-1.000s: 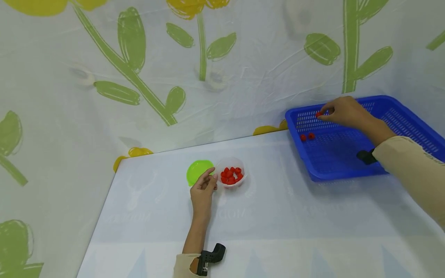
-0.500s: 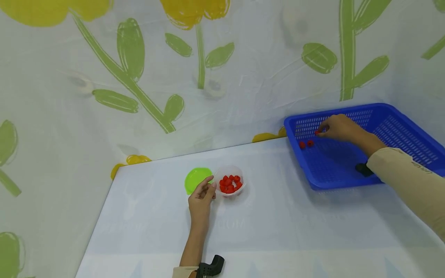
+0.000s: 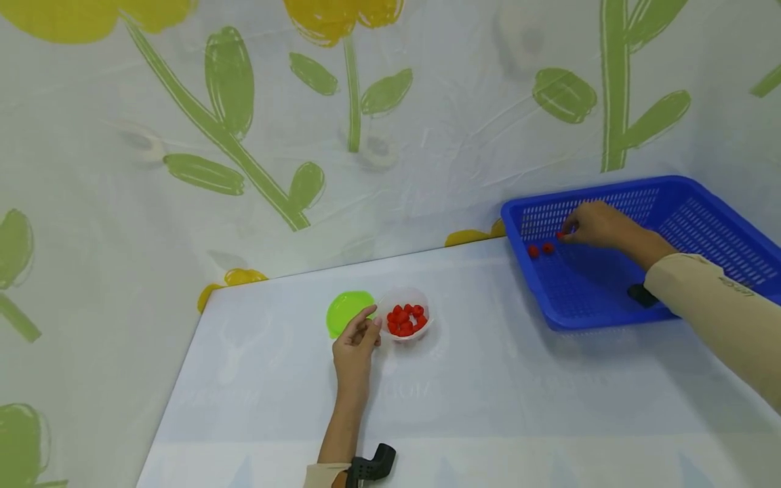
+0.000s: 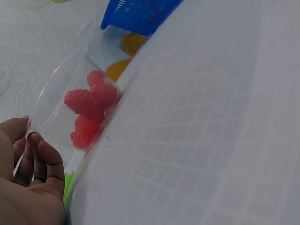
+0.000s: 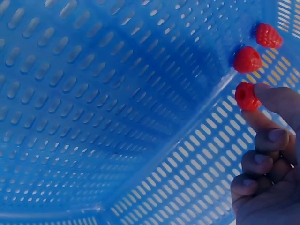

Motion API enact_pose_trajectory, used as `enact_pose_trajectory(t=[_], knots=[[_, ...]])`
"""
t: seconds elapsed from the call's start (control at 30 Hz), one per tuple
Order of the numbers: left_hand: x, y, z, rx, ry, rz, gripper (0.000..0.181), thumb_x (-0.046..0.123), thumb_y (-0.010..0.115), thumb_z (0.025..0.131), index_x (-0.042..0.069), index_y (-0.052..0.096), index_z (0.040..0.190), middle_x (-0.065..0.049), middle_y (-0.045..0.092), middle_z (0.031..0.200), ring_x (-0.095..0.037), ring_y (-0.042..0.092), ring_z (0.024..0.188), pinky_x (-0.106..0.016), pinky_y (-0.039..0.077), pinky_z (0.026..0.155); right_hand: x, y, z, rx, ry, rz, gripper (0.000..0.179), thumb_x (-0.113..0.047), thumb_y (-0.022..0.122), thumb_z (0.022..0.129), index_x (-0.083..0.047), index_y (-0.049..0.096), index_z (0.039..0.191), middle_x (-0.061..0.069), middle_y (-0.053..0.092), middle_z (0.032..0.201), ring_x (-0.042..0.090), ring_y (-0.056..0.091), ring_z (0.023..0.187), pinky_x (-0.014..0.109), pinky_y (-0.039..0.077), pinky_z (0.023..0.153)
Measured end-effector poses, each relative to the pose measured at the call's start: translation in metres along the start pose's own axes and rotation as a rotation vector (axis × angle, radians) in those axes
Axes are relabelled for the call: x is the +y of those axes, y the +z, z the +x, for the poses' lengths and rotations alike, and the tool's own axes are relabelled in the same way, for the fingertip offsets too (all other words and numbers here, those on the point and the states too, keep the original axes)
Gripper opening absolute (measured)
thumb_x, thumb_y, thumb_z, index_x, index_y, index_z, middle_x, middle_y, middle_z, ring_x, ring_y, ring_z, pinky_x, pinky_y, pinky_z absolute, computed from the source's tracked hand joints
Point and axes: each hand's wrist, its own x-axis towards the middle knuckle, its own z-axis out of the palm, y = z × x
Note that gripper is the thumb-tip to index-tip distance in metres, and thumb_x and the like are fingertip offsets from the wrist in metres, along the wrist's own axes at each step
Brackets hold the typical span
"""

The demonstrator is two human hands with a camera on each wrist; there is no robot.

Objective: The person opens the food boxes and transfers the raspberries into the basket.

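Note:
My left hand (image 3: 354, 346) pinches the rim of a clear plastic cup (image 4: 51, 101) between thumb and finger; the cup stands on the table with several red raspberries (image 3: 405, 320) inside. Beside it, partly behind the left hand, lies a round bright green lid (image 3: 346, 310). Over at the right, my right hand (image 3: 601, 225) reaches into a blue perforated basket (image 3: 552, 318). Its thumb and index finger pinch one raspberry (image 5: 247, 96), hollow end showing in the right wrist view. Two more raspberries, one nearer (image 5: 247, 59) and one farther (image 5: 268, 35), lie at the basket's edge close to the pinched one.
A white-covered table (image 3: 476, 379) carries everything. Behind it hangs a pale cloth (image 3: 451, 135) printed with yellow flowers and green leaves, along the table's back edge. The basket stands against this cloth, its raised walls around the right hand.
My right hand has lowered farther into the basket, still pinching the raspberry near the other two. The left hand keeps its hold on the cup rim. The head view has tilted slightly.

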Motion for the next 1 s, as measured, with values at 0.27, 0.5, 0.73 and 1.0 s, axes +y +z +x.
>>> enact_pose_trajectory(t=[0.27, 0.5, 0.73, 1.0], knots=[[-0.001, 0.001, 0.003, 0.002, 0.012, 0.004, 0.035, 0.019, 0.069, 0.097, 0.006, 0.067, 0.129, -0.009, 0.061, 0.095, -0.019, 0.058, 0.079, -0.022, 0.052, 0.073, 0.005, -0.003, 0.002, -0.006, -0.002, 0.009, 0.026, -0.015, 0.075, 0.088, 0.009, 0.074, 0.097, 0.026, 0.071, 0.097, 0.046, 0.066, 0.092, 0.057, 0.053, 0.078], [0.000, -0.002, 0.002, 0.001, 0.002, 0.009, 0.034, 0.019, 0.069, 0.096, 0.007, 0.068, 0.128, -0.009, 0.062, 0.096, -0.020, 0.058, 0.079, -0.022, 0.053, 0.073, -0.002, 0.002, 0.005, -0.051, -0.004, 0.001, 0.024, -0.013, 0.075, 0.086, 0.009, 0.074, 0.094, 0.025, 0.071, 0.094, 0.046, 0.066, 0.090, 0.057, 0.053, 0.078], [0.001, -0.003, 0.001, 0.008, 0.002, 0.007, 0.035, 0.020, 0.070, 0.096, 0.006, 0.067, 0.128, -0.010, 0.062, 0.097, -0.020, 0.058, 0.079, -0.023, 0.053, 0.074, -0.008, 0.003, 0.005, -0.101, -0.015, 0.004, 0.025, -0.012, 0.075, 0.086, 0.011, 0.073, 0.096, 0.023, 0.071, 0.092, 0.039, 0.068, 0.084, 0.051, 0.056, 0.073], [-0.007, -0.004, 0.005, -0.010, -0.001, -0.005, 0.035, 0.021, 0.070, 0.096, 0.008, 0.068, 0.128, -0.008, 0.062, 0.095, -0.020, 0.058, 0.080, -0.025, 0.052, 0.073, -0.013, -0.004, -0.002, -0.069, -0.004, -0.012, 0.028, -0.016, 0.074, 0.088, 0.009, 0.073, 0.101, 0.024, 0.070, 0.099, 0.043, 0.066, 0.092, 0.055, 0.053, 0.079]])
